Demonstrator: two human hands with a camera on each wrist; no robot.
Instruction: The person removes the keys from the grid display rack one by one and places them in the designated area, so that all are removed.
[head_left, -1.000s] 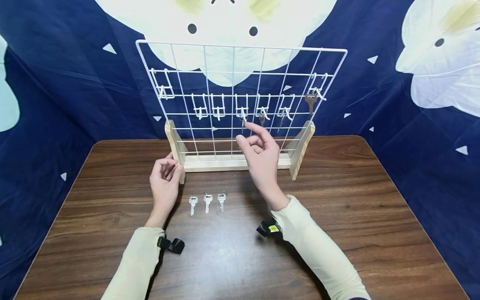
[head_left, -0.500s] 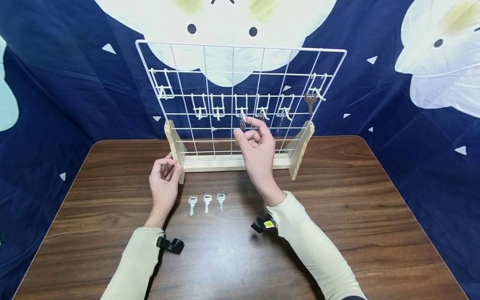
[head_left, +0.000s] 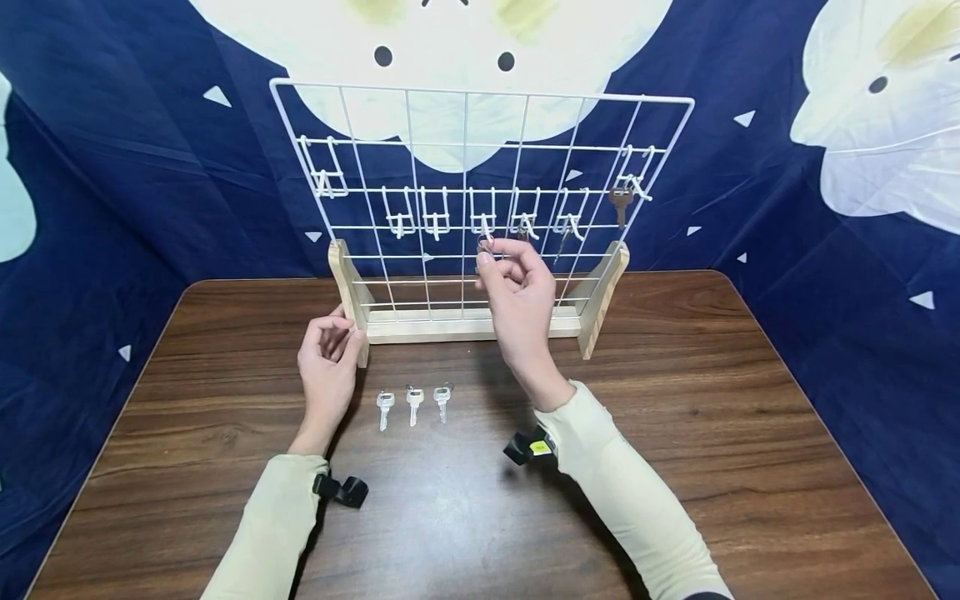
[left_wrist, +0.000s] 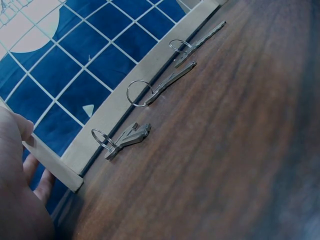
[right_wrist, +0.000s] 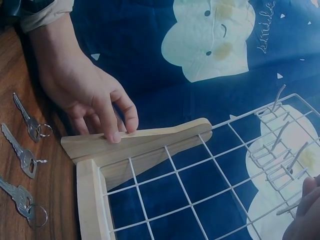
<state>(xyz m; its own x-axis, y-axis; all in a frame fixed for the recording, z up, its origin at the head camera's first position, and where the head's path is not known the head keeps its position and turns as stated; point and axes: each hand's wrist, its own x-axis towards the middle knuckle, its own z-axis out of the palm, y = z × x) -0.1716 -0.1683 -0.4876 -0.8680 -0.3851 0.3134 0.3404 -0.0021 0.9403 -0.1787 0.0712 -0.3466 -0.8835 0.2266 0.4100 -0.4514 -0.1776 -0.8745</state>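
At the middle hook [head_left: 483,225] of a white wire grid rack [head_left: 467,93], my right hand [head_left: 522,312] pinches a key by its ring [head_left: 483,243] between thumb and index finger; the fingers mostly hide the key. My left hand [head_left: 327,367] holds the left wooden leg [head_left: 347,279] of the rack, thumb in front and fingers behind, as the right wrist view shows too. Three silver keys with rings, a left one [head_left: 385,408], a middle one [head_left: 415,405] and a right one [head_left: 442,403], lie in a row on the table before the rack.
A brown key [head_left: 620,206] hangs on the upper right hook, and darker keys hang on two hooks right of my right hand. Bare hooks, such as the upper left one [head_left: 324,182], are at the left. Blue printed cloth [head_left: 150,200] surrounds the wooden table [head_left: 697,400].
My right hand dips slightly left with the key, then its thumb rises to close against the index finger at the ring. The left hand and the table keys stay where they were.
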